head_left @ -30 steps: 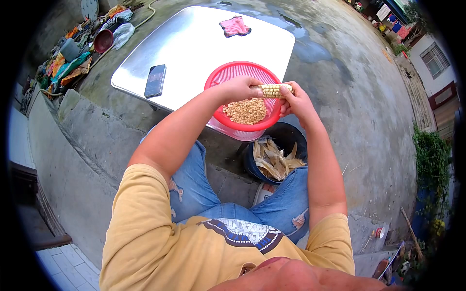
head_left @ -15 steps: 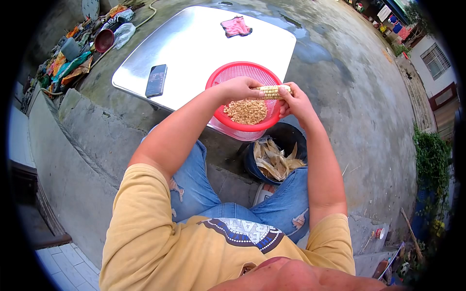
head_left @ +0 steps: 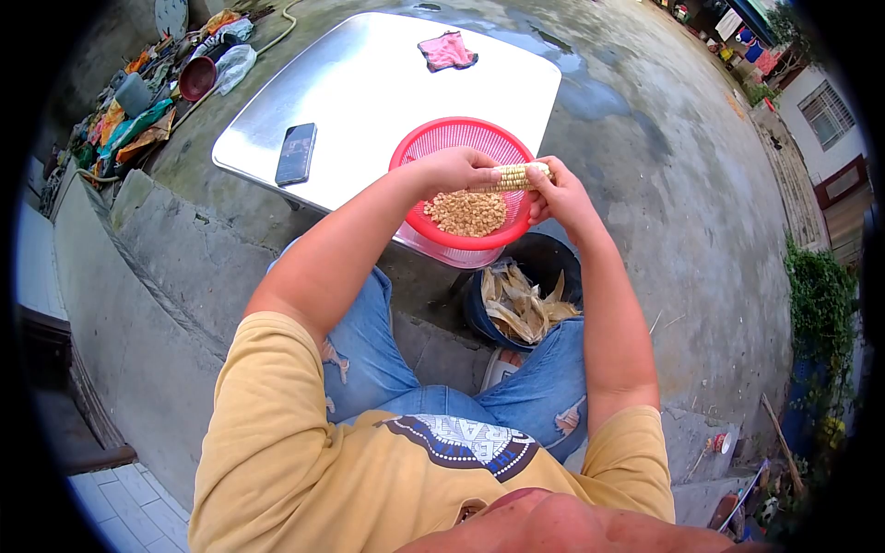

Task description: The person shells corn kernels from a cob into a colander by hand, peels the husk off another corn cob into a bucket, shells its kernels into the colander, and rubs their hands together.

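Note:
A partly stripped corn cob (head_left: 510, 178) is held level between both hands, over a red plastic basket (head_left: 426, 139). My left hand (head_left: 458, 172) is closed on its left end. The right end lies in the grip of my right hand (head_left: 557, 194), whose thumb presses along the cob. Rows of pale kernels still show on the cob between the hands. Loose corn kernels (head_left: 466, 214) lie heaped in the bottom of the basket, which sits at the near corner of a shiny metal table (head_left: 369, 78).
On the table lie a dark phone (head_left: 296, 153) and a pink cloth (head_left: 448, 51). Below the basket, a dark bucket (head_left: 476, 311) holds dry corn husks (head_left: 521, 302), close to my knees. A pile of bags and basins (head_left: 138, 111) stands at the far left.
The corn cob and my fingers have shifted very slightly, with the cob turned a little. Both hands keep their grip, and everything else looks the same.

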`<action>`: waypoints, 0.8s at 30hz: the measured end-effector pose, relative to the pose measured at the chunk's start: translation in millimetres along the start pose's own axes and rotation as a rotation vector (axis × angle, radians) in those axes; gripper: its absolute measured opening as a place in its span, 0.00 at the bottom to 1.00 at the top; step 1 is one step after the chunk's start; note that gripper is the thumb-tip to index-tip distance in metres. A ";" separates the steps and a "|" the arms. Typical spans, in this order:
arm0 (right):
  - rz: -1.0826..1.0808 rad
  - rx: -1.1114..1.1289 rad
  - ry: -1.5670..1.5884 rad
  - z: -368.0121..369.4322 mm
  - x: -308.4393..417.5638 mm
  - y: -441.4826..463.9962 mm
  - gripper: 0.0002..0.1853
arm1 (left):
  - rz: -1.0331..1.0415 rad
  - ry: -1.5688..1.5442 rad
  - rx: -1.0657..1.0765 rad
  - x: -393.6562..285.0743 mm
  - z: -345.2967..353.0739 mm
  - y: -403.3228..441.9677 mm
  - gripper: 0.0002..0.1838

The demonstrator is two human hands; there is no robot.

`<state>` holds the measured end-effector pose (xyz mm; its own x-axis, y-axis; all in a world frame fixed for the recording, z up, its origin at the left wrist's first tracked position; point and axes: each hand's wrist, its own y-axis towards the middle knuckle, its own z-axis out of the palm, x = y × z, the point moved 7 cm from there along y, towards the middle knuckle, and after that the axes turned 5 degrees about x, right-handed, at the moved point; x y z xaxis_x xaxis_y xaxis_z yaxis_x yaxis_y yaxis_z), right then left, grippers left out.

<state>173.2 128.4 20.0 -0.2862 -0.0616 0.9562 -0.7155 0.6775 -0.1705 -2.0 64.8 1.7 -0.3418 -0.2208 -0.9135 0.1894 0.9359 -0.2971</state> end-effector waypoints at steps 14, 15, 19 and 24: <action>-0.015 -0.025 0.018 -1.2 3.2 0.2 0.19 | 0.046 -0.055 -0.005 -2.4 -1.5 0.1 0.23; -0.020 -0.034 0.016 -1.2 1.8 1.1 0.19 | 0.043 -0.027 -0.014 -3.3 -1.7 -0.3 0.23; -0.151 -0.138 -0.279 -3.0 1.6 8.4 0.18 | 0.050 0.193 -0.053 -3.4 -6.9 -0.9 0.22; -0.238 -0.155 -0.808 26.5 25.4 -5.2 0.20 | -0.059 0.373 -0.056 7.2 -9.1 -0.6 0.19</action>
<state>152.8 103.9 38.9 -0.5481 -0.6785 0.4892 -0.7358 0.6692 0.1037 -12.9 65.2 -2.2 -0.6643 -0.1696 -0.7280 0.1124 0.9402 -0.3216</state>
